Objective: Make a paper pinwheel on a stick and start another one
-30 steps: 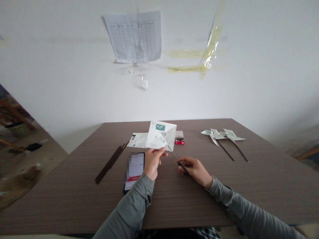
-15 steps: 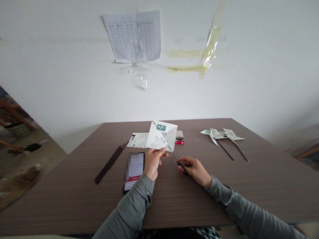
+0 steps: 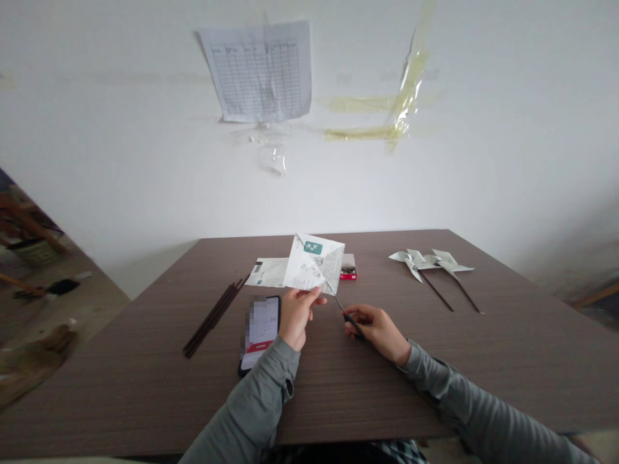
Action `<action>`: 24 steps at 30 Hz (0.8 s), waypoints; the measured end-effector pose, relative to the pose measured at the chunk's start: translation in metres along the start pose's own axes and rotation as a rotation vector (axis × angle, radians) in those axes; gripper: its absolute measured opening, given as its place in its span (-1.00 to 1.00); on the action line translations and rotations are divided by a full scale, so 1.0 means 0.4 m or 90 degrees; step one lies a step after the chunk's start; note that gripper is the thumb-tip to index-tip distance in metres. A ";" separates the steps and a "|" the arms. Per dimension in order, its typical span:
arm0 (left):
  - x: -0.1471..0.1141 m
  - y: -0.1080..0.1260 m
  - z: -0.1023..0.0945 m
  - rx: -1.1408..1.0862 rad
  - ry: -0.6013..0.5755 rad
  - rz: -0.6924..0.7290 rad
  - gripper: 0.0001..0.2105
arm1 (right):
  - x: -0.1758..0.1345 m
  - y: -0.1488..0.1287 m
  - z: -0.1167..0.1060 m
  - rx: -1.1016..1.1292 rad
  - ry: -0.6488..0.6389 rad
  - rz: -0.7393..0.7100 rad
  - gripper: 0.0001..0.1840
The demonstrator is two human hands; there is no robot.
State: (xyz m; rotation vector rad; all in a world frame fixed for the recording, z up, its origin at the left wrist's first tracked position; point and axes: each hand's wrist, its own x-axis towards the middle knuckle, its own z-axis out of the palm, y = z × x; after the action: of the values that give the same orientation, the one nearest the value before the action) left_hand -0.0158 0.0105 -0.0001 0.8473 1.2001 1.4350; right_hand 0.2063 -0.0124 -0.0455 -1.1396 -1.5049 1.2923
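A printed square of paper (image 3: 316,263) with a green patch and diagonal creases is pinched at its lower edge by my left hand (image 3: 297,317), held up above the table. My right hand (image 3: 374,330) grips the black handles of a pair of scissors (image 3: 353,324). Their blades run up to the paper's lower right corner, along the diagonal. Behind the square lie more printed paper (image 3: 265,272) and a small red box (image 3: 349,274) of little metal pieces, both partly hidden by it.
On the brown table (image 3: 387,399), several dark sticks (image 3: 215,316) lie at the left, beside a phone (image 3: 260,335). Paper pinwheels (image 3: 430,261) on dark sticks lie at the right. A white wall with a taped printed sheet (image 3: 261,71) rises behind the table.
Both hands, the paper and the scissors stay almost exactly where they were. The number on the phone screen has gone from 34 to 35.
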 end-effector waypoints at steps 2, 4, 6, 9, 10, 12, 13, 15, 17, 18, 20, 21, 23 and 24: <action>-0.001 0.000 0.001 -0.003 0.004 -0.001 -0.72 | 0.000 0.002 0.001 -0.001 0.006 -0.003 -0.39; -0.001 0.001 0.001 -0.005 0.003 0.000 -0.73 | 0.000 0.001 0.002 -0.001 0.011 -0.004 -0.39; -0.002 0.002 0.002 -0.003 0.001 0.000 -0.73 | -0.001 -0.001 0.002 0.000 0.012 -0.006 -0.39; -0.001 0.004 0.002 -0.002 0.002 -0.002 -0.73 | -0.003 -0.007 0.000 -0.009 0.005 -0.009 -0.37; -0.001 0.004 0.002 -0.002 0.003 -0.002 -0.73 | -0.004 -0.008 0.000 -0.012 0.004 -0.010 -0.37; 0.001 0.003 0.001 0.002 0.002 0.000 -0.73 | -0.004 -0.010 -0.001 -0.016 0.004 -0.011 -0.38; 0.001 0.002 0.000 0.005 0.000 0.002 -0.72 | -0.004 -0.011 -0.002 -0.017 0.005 -0.011 -0.39; 0.003 0.000 -0.002 0.014 -0.004 0.006 -0.70 | -0.005 -0.012 -0.001 -0.019 0.010 -0.010 -0.40; 0.003 -0.002 -0.003 0.019 -0.011 0.010 -0.68 | -0.006 -0.016 -0.001 -0.022 0.010 -0.010 -0.39; 0.003 -0.002 -0.004 0.020 -0.014 0.012 -0.67 | -0.006 -0.019 0.000 -0.021 0.011 -0.011 -0.39; 0.002 -0.001 -0.003 0.018 -0.018 0.011 -0.67 | -0.008 -0.027 0.000 -0.022 0.013 -0.012 -0.39; 0.000 0.000 -0.003 0.018 -0.020 0.009 -0.68 | -0.009 -0.031 0.000 -0.022 0.015 -0.011 -0.40; -0.002 0.002 -0.002 0.022 -0.025 0.004 -0.70 | -0.012 -0.040 -0.001 -0.025 0.018 -0.006 -0.41; -0.004 0.003 -0.001 0.025 -0.029 0.002 -0.70 | -0.013 -0.043 -0.001 -0.028 0.018 -0.001 -0.41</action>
State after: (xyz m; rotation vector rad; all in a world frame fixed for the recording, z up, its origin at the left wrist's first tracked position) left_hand -0.0161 0.0089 0.0010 0.9046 1.1964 1.3915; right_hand 0.2059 -0.0184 -0.0284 -1.1790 -1.5193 1.2425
